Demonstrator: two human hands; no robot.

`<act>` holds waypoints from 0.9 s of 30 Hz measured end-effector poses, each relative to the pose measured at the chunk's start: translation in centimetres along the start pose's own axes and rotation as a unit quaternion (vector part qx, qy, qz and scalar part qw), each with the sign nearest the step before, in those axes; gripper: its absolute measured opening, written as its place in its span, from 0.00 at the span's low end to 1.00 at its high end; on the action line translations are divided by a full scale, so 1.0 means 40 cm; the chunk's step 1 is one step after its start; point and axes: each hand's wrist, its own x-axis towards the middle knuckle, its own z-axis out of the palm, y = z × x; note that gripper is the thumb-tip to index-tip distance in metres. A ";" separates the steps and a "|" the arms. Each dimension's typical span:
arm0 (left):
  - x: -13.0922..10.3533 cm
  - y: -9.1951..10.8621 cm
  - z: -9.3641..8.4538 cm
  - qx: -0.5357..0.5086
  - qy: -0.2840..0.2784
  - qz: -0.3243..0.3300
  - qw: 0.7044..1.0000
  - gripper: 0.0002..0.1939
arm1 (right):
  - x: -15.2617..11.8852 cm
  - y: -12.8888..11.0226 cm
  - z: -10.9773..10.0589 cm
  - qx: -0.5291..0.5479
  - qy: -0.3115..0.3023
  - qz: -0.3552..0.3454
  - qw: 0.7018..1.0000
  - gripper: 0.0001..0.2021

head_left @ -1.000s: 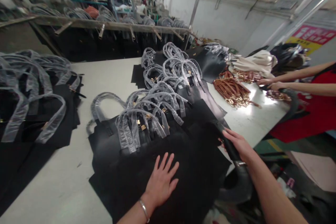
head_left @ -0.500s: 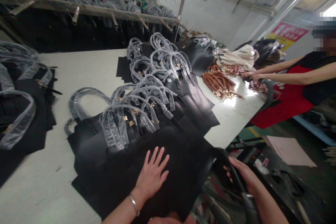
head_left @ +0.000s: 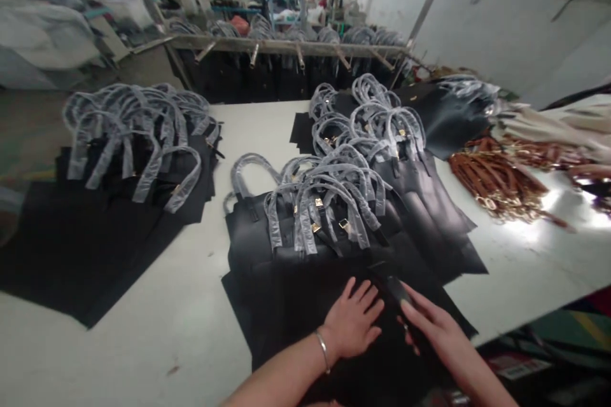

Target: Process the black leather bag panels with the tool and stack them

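My left hand point(head_left: 354, 318) lies flat, fingers spread, on a black bag panel point(head_left: 296, 305) of smooth leather-like material. A black tube-shaped tool point(head_left: 398, 292) is in my right hand point(head_left: 429, 324), fingers wrapped round it. Its flat front end is over the same panel, just right of my left hand; whether it touches cannot be made out. Beyond my hands, the stacked black bag pieces carry plastic-wrapped handles point(head_left: 329, 191) and gold-coloured buckles point(head_left: 319, 202).
Another stack of black bag pieces point(head_left: 95, 229) lies on the left of the white table point(head_left: 157, 343). Brown straps point(head_left: 496, 181) with metal rings lie at the right. Behind the table runs a rack point(head_left: 286, 46) with projecting metal rods. People sit far back.
My right hand has brought the tube-shaped tool from beyond the panel's right edge over the panel. My left hand stays spread flat on it. The view has turned left, so the co-worker is out of sight.
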 end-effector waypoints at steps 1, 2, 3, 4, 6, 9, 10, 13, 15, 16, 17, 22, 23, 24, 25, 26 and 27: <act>-0.015 0.003 -0.003 -0.011 0.007 0.002 1.000 0.25 | 0.009 -0.006 0.037 -0.018 -0.028 -0.012 0.999 0.37; -0.037 0.004 -0.007 -0.018 0.019 -0.007 1.000 0.24 | 0.018 -0.010 0.068 -0.035 -0.048 -0.019 0.998 0.37; -0.066 0.003 -0.011 -0.019 0.032 -0.029 0.999 0.23 | 0.024 -0.012 0.093 -0.050 -0.062 -0.021 0.997 0.36; -0.097 0.001 -0.014 -0.012 0.047 -0.060 0.997 0.22 | 0.029 -0.013 0.111 -0.062 -0.068 -0.019 0.996 0.35; -0.163 -0.012 -0.020 0.020 0.070 -0.129 0.989 0.24 | 0.031 -0.012 0.130 -0.078 -0.073 -0.011 0.994 0.35; -0.237 -0.043 -0.024 0.068 0.081 -0.214 0.971 0.26 | 0.028 -0.011 0.137 -0.098 -0.079 -0.012 0.992 0.34; -0.251 -0.054 -0.024 0.077 0.079 -0.226 0.968 0.26 | 0.028 -0.012 0.140 -0.107 -0.080 -0.014 0.991 0.33; -0.265 -0.075 -0.021 0.085 0.065 -0.215 0.971 0.28 | 0.037 -0.029 0.167 -0.132 -0.079 -0.015 0.988 0.32; -0.262 -0.077 -0.021 0.088 0.062 -0.214 0.971 0.28 | 0.048 -0.049 0.196 -0.137 -0.077 -0.020 0.987 0.32; -0.260 -0.076 -0.021 0.088 0.063 -0.218 0.970 0.27 | 0.053 -0.060 0.209 -0.133 -0.074 -0.031 0.988 0.32; -0.258 -0.074 -0.021 0.087 0.063 -0.222 0.969 0.27 | 0.056 -0.071 0.218 -0.127 -0.067 -0.049 0.988 0.32; -0.259 -0.069 -0.025 0.080 0.059 -0.226 0.969 0.26 | 0.043 -0.085 0.173 -0.103 0.010 -0.095 0.990 0.34; -0.260 -0.069 -0.025 0.079 0.059 -0.226 0.969 0.26 | 0.039 -0.079 0.151 -0.102 0.016 -0.072 0.992 0.35; -0.261 -0.069 -0.026 0.078 0.060 -0.225 0.969 0.26 | 0.037 -0.073 0.131 -0.099 0.012 -0.045 0.994 0.35; -0.262 -0.070 -0.027 0.077 0.061 -0.225 0.969 0.26 | 0.038 -0.067 0.116 -0.096 0.005 -0.022 0.995 0.36; -0.262 -0.070 -0.028 0.077 0.063 -0.224 0.969 0.27 | 0.042 -0.063 0.106 -0.090 -0.005 -0.006 0.996 0.36; -0.262 -0.070 -0.029 0.076 0.066 -0.224 0.969 0.27 | 0.048 -0.062 0.104 -0.083 -0.011 0.001 0.997 0.36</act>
